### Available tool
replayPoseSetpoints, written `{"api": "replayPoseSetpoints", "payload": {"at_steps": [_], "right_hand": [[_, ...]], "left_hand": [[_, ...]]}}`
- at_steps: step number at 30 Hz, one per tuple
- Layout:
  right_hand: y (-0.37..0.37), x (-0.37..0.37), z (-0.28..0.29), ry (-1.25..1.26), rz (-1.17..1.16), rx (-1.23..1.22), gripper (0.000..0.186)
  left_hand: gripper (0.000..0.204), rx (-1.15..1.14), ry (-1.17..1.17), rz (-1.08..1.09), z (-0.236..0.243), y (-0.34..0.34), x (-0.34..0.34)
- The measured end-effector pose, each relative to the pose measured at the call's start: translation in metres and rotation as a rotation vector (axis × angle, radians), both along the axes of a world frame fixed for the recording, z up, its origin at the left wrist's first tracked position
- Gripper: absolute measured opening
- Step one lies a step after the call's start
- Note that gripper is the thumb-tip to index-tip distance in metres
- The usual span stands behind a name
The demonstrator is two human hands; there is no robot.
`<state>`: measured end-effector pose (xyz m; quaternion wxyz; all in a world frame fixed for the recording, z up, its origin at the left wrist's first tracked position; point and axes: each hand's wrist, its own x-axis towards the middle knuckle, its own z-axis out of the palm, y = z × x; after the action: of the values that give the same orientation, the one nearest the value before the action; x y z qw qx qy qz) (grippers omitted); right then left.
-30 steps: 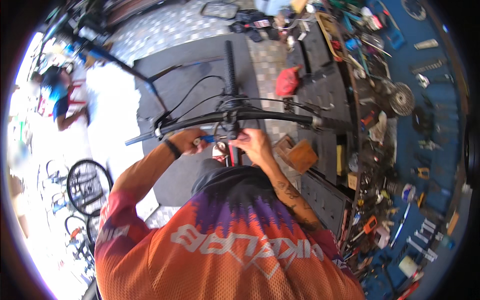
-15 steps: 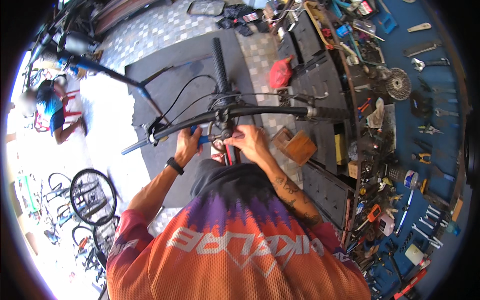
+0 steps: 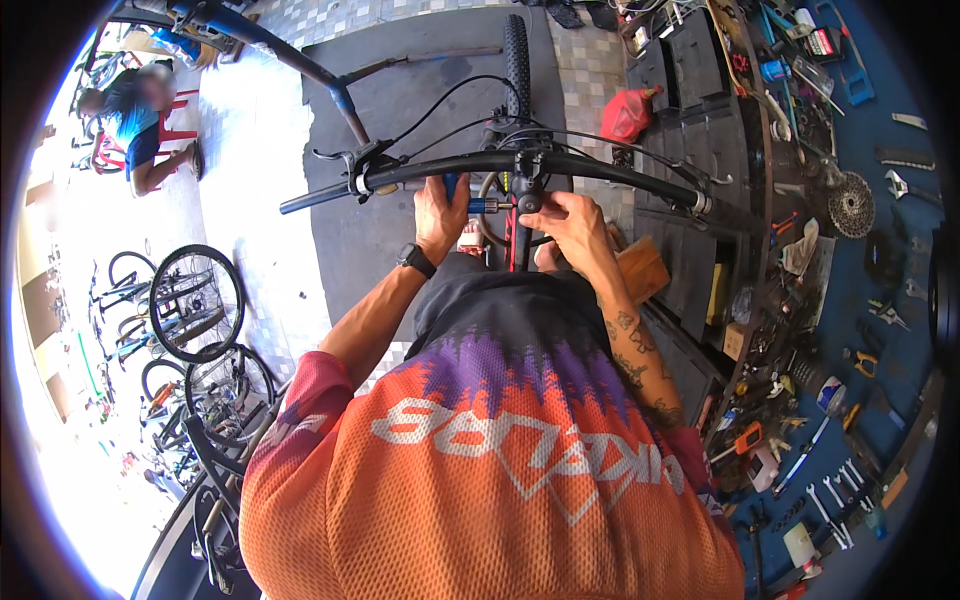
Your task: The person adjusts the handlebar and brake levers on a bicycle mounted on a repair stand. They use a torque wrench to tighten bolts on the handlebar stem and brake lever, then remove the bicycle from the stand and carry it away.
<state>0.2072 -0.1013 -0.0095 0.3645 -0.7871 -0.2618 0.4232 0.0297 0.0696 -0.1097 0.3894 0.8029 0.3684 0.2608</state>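
Note:
A bicycle stands before me, its black handlebar (image 3: pixel 430 172) running crosswise and its front tyre (image 3: pixel 517 65) beyond. My left hand (image 3: pixel 440 217) is closed around a blue-handled driver (image 3: pixel 484 205), whose metal shaft reaches right to the stem (image 3: pixel 530 190). Whether the tip sits in a bolt is too small to tell. On the stem's right side my right hand (image 3: pixel 572 232) has thumb and fingers pinched together at its lower edge; what lies between them is hidden. Part of the red and black frame (image 3: pixel 517 245) shows below the stem.
To the right are dark drawers (image 3: pixel 690 150), a red bag (image 3: pixel 626 115), a wooden box (image 3: pixel 642 270) and a blue tool wall (image 3: pixel 870 270). A blue stand arm (image 3: pixel 270 45) crosses the upper left. Several bicycles stand left, near a wheel (image 3: pixel 197 303); a seated person (image 3: pixel 145 120) is farther back.
My view has shifted, so the bicycle and both hands appear farther right and higher. The driver stays in my left hand at the stem, and my right hand remains on the stem's other side.

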Motion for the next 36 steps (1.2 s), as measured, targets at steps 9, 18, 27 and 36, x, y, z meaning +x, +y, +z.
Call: {"api": "replayPoseSetpoints", "payload": {"at_steps": [9, 18, 27, 36], "right_hand": [[0.004, -0.001, 0.001, -0.01, 0.003, 0.089, 0.039], [0.006, 0.008, 0.011, 0.046, 0.048, -0.022, 0.043], [0.002, 0.0, 0.002, 0.051, 0.018, -0.037, 0.04], [0.002, -0.002, 0.012, -0.002, -0.026, 0.008, 0.05]], "left_hand": [[0.028, 0.039, -0.055, 0.146, 0.018, -0.008, 0.012], [0.029, -0.95, -0.11, 0.155, 0.05, -0.005, 0.018], [0.049, -1.276, -0.372, 0.349, 0.085, -0.026, 0.005], [0.031, -0.943, -0.567, 0.124, 0.044, -0.031, 0.006]]}}
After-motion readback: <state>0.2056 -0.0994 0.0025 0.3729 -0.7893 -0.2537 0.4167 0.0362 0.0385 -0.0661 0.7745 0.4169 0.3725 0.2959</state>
